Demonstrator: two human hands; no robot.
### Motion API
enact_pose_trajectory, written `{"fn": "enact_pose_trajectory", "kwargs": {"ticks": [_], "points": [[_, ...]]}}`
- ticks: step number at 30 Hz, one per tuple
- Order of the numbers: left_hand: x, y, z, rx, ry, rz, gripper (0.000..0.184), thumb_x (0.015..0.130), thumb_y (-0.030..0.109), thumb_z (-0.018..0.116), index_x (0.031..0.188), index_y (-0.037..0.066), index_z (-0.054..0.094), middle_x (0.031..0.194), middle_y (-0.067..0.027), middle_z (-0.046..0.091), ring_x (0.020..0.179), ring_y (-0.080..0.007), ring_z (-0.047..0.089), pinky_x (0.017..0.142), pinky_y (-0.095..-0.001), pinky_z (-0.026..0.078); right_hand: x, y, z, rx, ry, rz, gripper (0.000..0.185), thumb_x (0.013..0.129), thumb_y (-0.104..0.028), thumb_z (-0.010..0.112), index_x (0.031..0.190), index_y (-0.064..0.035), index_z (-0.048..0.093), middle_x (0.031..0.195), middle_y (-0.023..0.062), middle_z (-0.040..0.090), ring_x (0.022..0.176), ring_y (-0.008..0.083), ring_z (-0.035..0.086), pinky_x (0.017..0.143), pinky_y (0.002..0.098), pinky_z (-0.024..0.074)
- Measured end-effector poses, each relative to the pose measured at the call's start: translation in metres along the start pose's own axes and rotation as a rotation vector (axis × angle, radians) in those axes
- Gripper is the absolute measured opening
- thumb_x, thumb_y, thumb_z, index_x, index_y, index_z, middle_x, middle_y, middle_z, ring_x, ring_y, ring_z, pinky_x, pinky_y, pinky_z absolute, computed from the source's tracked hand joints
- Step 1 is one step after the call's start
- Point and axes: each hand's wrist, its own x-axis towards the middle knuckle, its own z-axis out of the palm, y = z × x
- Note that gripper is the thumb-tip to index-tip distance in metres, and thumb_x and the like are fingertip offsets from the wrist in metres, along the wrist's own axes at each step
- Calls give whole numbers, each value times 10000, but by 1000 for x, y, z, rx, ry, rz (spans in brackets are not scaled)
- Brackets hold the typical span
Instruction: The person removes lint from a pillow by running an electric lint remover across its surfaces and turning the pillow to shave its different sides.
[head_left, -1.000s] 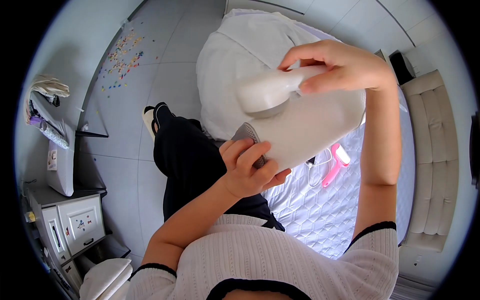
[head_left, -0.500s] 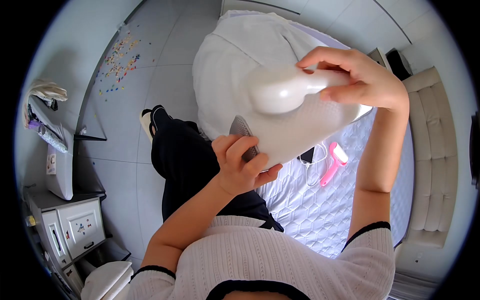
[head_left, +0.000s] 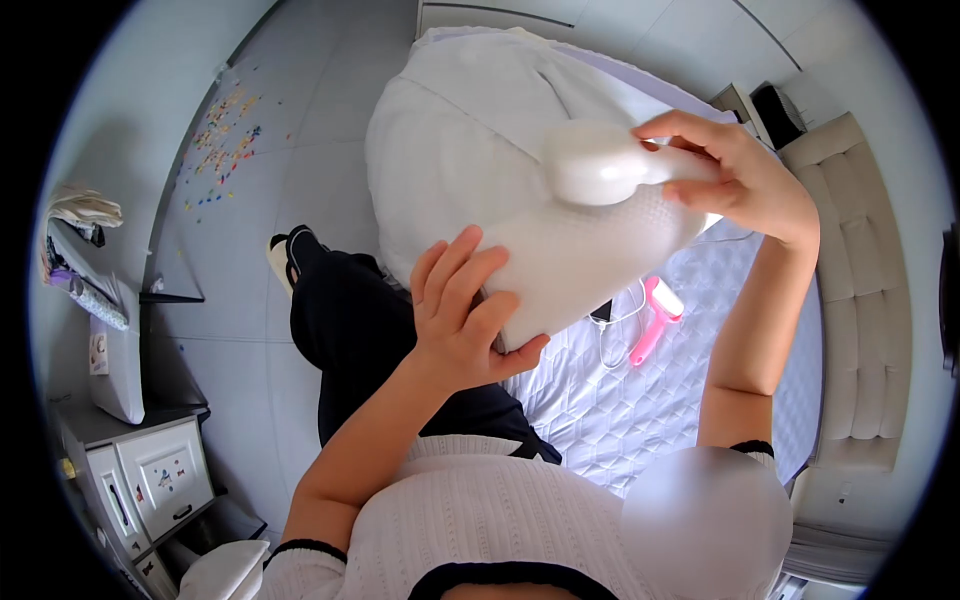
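Note:
My right hand (head_left: 755, 185) is closed round the handle of a white handheld fabric shaver with a round head (head_left: 590, 170). Its head is over the upper part of a white textured pillow (head_left: 585, 260), and I cannot tell whether it touches. At the pillow's near left end is my left hand (head_left: 455, 315), its fingers bent over the edge and the thumb lower down, gripping it. Beyond the pillow, a white quilt (head_left: 440, 130) is heaped on the bed.
A pink lint roller (head_left: 655, 325) lies on the quilted mattress cover (head_left: 590, 410), beside a white cable (head_left: 608, 350) and a partly hidden black device (head_left: 602, 312). A padded headboard (head_left: 855, 300) stands right. Small colourful pieces (head_left: 225, 140) litter the floor; a white cabinet (head_left: 165, 475) stands left.
The fabric shaver and my right hand have shifted slightly right in view. My left hand has spread its fingers more over the pillow's end, and the grey mesh side is now hidden.

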Motion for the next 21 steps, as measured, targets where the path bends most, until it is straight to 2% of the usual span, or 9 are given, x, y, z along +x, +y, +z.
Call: {"fn": "enact_pose_trajectory", "kwargs": {"ticks": [2,4,5,7,11,13,14,16,21], "points": [[-1,-2,2,-51,-26,9,460,778,470,740,1007,141,514,1217,-181,551,1242,-421,470,971,-526,417,-16,19,-17,-1,20,92,459,785,-33,678,1236,-19,590,970,57,647,873,155,593,798,280,473],[-2,-1,3,-72,-9,-4,477,781,452,744,1043,140,496,1207,-173,545,1191,-410,504,965,-536,427,-32,36,-30,47,51,376,440,818,-57,686,1246,-29,586,875,16,578,795,110,518,715,268,433],[-3,-1,4,-82,-6,0,477,781,452,744,1043,140,496,1207,-173,545,1191,-410,504,965,-536,427,-39,41,-30,43,57,383,440,818,-57,686,1246,-29,586,875,16,578,795,110,518,715,268,433],[-4,0,6,-86,0,2,497,787,454,739,1071,141,477,1206,-169,536,1182,-402,503,958,-544,429,-50,45,-30,36,218,381,378,802,-94,680,1174,-51,629,687,-14,434,641,84,396,574,270,318],[-7,4,9,-118,74,-25,447,736,394,769,1015,157,513,1219,-140,572,1168,-372,540,1016,-538,390,-49,38,-26,9,185,385,376,809,-114,685,1174,-44,625,752,4,540,693,106,476,626,269,386],[-8,4,8,-106,62,-20,446,741,395,766,1020,157,512,1229,-141,562,1177,-372,524,1004,-539,391,-36,25,-14,50,152,156,377,816,-132,694,1177,-51,621,877,32,637,767,136,552,701,278,448],[-8,4,8,-104,63,-19,446,741,395,766,1020,157,512,1229,-141,562,1177,-372,524,1004,-539,391,-28,18,-9,50,153,153,377,816,-132,694,1177,-51,621,877,32,637,767,136,552,701,278,448],[-7,5,6,-84,54,-17,446,748,402,762,1022,155,511,1219,-139,553,1162,-374,520,980,-535,397,-10,2,1,0,1,5,427,805,-85,706,1217,-28,610,1017,60,678,925,170,627,834,277,481],[-4,5,2,-33,-17,21,492,798,448,728,1071,144,453,1185,-162,506,1151,-388,484,922,-498,439,22,-28,20,23,-136,-130,429,802,-97,699,1217,-27,614,1113,102,694,987,247,666,892,291,496]]}}
